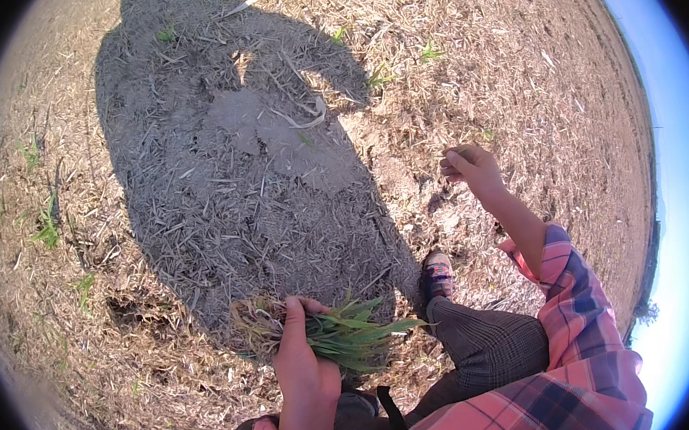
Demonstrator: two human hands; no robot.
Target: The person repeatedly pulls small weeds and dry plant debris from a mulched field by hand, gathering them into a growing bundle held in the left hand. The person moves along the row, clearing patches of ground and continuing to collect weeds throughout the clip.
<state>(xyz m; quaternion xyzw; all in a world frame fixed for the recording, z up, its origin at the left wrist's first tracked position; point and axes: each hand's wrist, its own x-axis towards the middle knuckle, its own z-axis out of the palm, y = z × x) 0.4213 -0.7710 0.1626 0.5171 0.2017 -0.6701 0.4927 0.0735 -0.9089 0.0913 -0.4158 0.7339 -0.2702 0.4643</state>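
Observation:
My left hand (308, 359) is closed around a bunch of pulled green seedlings (354, 331). Their long leaves point to the right, and their pale, dry roots stick out on the left of the fist. My right hand (468, 167) is raised over the ground to the upper right, its fingers curled and thumb against them. A small greenish bit shows at the fingers; whether it is held is unclear. Small green plants grow from the ground ahead, one (380, 77) at the edge of my shadow and another (430, 52) farther right.
Dry, straw-covered soil (548, 154) spreads all around. More green sprouts (47, 225) stand on the left. My shoe (437, 275) is planted below the right hand, beside my shadow. A hollow (138, 310) shows in the soil at the lower left.

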